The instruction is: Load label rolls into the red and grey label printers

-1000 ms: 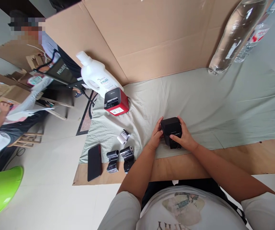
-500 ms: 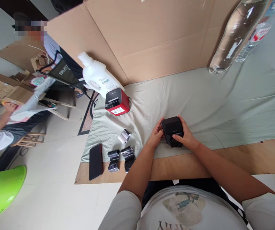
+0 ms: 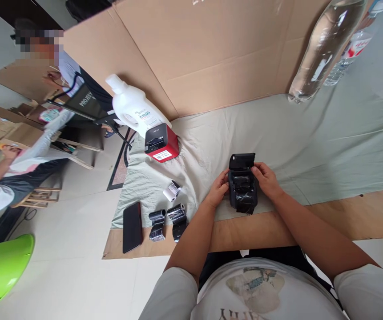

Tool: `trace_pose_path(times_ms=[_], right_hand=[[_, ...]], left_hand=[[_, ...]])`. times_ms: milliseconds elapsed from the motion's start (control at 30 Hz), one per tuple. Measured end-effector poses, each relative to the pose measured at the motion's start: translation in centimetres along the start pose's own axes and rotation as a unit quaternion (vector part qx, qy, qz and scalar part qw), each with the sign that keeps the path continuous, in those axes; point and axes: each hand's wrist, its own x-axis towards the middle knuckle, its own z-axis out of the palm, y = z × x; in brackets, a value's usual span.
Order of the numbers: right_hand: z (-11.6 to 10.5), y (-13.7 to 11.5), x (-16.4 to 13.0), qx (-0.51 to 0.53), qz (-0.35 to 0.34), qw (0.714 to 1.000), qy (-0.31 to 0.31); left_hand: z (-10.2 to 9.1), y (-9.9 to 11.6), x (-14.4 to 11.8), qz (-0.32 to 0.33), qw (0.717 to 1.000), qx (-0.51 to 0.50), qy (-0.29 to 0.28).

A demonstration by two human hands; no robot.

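Note:
A small black printer [image 3: 232,195] lies on the cloth before me, its lid [image 3: 242,161] raised at the far side. A dark, shiny roll [image 3: 242,180] sits inside, and a black strip [image 3: 245,207] hangs over the near edge. My left hand [image 3: 218,189] is closed around the printer's left side. At its right, my right hand [image 3: 266,179] has its fingers closed on the edge near the lid's hinge. Two black rolls with loose ends, one [image 3: 157,217] beside the other [image 3: 177,214], lie to the left, near a white paper roll [image 3: 171,192].
On the left stand a red-and-black printer [image 3: 164,144] and a white jug [image 3: 138,106]. A phone [image 3: 132,227] lies at the table's left corner. Large water bottles, one [image 3: 324,53] in front, stand far right by a cardboard wall [image 3: 218,58]. Two people sit beyond, left.
The printer's lid has swung up and back, exposing the roll inside. My right hand has moved from the printer's front to its right side; my left hand stays at the left side.

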Motion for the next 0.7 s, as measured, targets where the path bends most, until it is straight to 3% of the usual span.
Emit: trace_pose_path(times_ms=[133,267,433,567,633,700], right_hand=[[0.5,0.4,0.1,-0.083,-0.003,0.996,0.032],[0.8,0.6,0.0,-0.128,-0.032,0.990,0.042],[0.9,0.6,-0.1,-0.167,-0.029,0.985,0.020],[0.9,0.6,0.0,-0.188,-0.031,0.982,0.015],[0.9,0.6,0.0,-0.189,-0.034,0.981,0.014],[1.0,0.6,0.0,-0.184,-0.037,0.982,0.013]], left_hand=[[0.2,0.1,0.0,0.069,0.994,0.080,0.006],[0.8,0.3,-0.4,0.137,0.958,0.228,0.109],[2.1,0.6,-0.9,0.128,0.915,0.323,0.205],[2.9,2.1,-1.2,0.131,0.867,0.387,0.285],[3.3,3.5,-1.2,0.152,0.842,0.439,0.273],[3.9,5.1,-1.0,0.150,0.826,0.509,0.191]])
